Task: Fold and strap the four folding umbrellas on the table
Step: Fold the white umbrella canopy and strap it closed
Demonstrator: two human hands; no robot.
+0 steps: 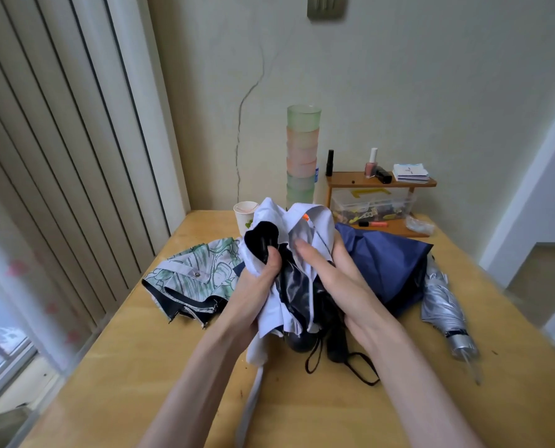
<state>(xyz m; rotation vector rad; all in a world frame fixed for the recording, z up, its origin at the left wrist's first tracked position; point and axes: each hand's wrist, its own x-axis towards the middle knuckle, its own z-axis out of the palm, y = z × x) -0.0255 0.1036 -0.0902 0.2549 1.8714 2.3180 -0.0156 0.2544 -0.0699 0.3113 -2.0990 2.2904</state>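
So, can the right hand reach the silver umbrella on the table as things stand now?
Probably yes, but not at once. The silver umbrella lies uncovered on the table to the right of the right hand, with nothing between them. However, both hands grip the white umbrella; the right must let go first.

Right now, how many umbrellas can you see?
4: a white one in both hands, a leafy green one lying at left, a navy one behind the right hand, a silver one far right.

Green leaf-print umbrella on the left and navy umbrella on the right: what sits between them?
In the head view, the white umbrella with black lining, gripped by the left hand and right hand, sits between the green leaf-print umbrella and navy umbrella.
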